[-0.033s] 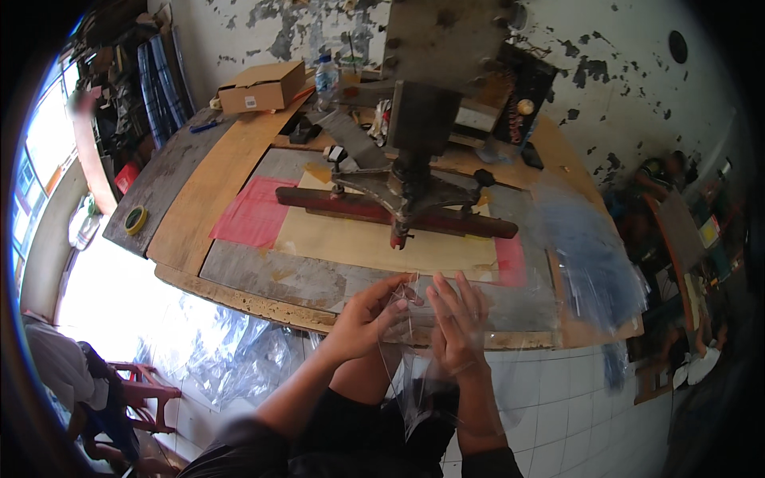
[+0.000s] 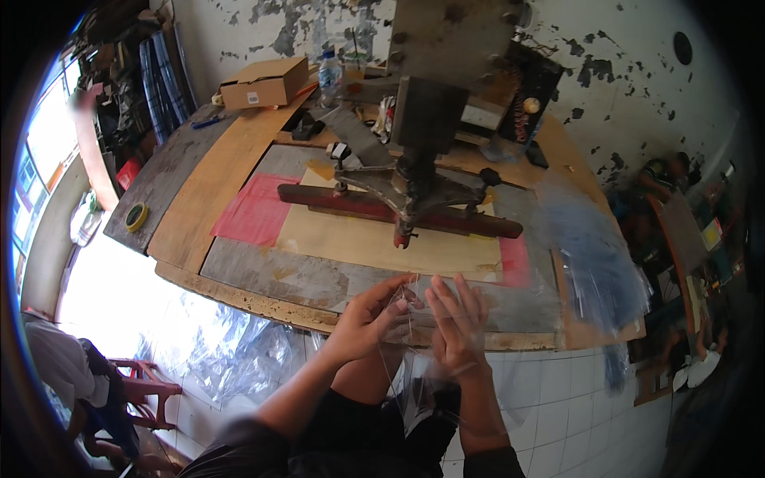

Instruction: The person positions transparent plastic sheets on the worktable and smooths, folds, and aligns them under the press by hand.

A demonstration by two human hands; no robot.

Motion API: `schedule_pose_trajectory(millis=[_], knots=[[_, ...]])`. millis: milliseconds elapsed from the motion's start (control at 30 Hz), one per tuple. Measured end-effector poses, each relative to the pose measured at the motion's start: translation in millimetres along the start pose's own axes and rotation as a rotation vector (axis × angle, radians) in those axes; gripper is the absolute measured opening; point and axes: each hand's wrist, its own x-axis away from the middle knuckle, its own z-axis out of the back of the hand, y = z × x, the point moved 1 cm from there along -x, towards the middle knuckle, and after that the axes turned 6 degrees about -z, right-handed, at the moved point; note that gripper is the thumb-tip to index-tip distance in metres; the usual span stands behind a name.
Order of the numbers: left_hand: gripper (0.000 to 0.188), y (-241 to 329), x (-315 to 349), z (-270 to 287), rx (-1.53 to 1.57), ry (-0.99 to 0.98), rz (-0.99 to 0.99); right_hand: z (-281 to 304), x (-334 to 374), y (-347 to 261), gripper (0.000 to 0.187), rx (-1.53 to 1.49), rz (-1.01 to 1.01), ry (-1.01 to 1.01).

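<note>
Thin clear plastic film (image 2: 396, 350) hangs between my hands over the table's front edge and down over my lap. My left hand (image 2: 362, 323) pinches its upper edge between thumb and fingers. My right hand (image 2: 457, 327) is against the film with its fingers stretched up and slightly apart; how the film lies around it is hard to make out. Beyond my hands stands a press with a long red-brown bar (image 2: 398, 210), raised over a cream sheet (image 2: 351, 243) with pink ends.
A blurry stack of clear plastic (image 2: 594, 255) lies at the table's right. Far left are a cardboard box (image 2: 264, 83), a bottle (image 2: 329, 78) and a tape roll (image 2: 136, 217). More plastic (image 2: 231, 350) covers the floor by a red stool (image 2: 143, 390). People sit at both sides.
The view has shifted very slightly. Both hands keep almost the same pose on the plastic film.
</note>
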Motion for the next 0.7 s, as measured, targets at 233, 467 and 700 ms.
schedule_pose_trajectory(millis=[233, 467, 700], knots=[[0.05, -13, 10, 15, 0.067, 0.072, 0.069, 4, -19, -16, 0.053, -0.141, -0.045, -0.111], [0.051, -19, 6, 13, 0.209, 0.034, 0.066, 1, -13, -11, 0.048, -0.022, 0.046, -0.19], [0.05, -12, 7, 16, 0.172, -0.038, 0.085, 4, -25, -11, 0.05, -0.234, 0.003, -0.12]])
